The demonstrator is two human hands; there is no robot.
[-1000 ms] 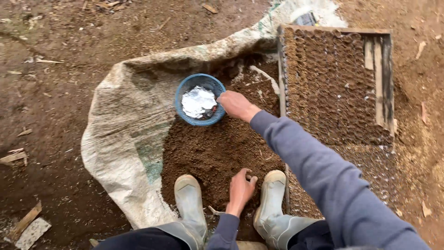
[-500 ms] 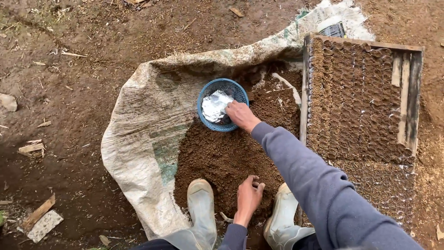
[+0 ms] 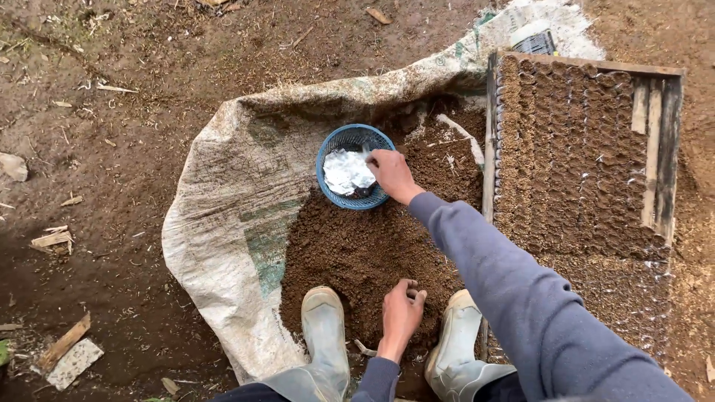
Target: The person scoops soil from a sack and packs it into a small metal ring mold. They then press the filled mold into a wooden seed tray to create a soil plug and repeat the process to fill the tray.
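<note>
So the right hand (image 3: 390,173) has gone from the rim of the little blue basket (image 3: 335,141) to sitting right over it, fingers curled down into the crumpled silver foil (image 3: 346,170) inside. A second ago it was parked at the basket's right edge; half a second ago it was already in, and now it's shifted slightly toward the upper right of the foil. I can't tell whether it's actually pinching anything, since the fingertips are hidden behind the knuckles. There's something small and dark at the foil's lower edge, but it's too small to make out.

The left hand (image 3: 402,316) has barely budged. It's resting on the pile of brown soil (image 3: 357,246) between the two pale rubber boots (image 3: 323,327), fingers loosely curled in, and it looks empty apart from touching the dirt.

The basket sits at the top edge of the soil pile, on the worn woven sack (image 3: 223,208) spread over the bare ground. Just to the right is the wooden tray (image 3: 674,149) packed with rows of small soil-filled pots, not touched by either hand.

My read: the reach into the foil is the active bit, while the low hand just waits in the soil.
</note>
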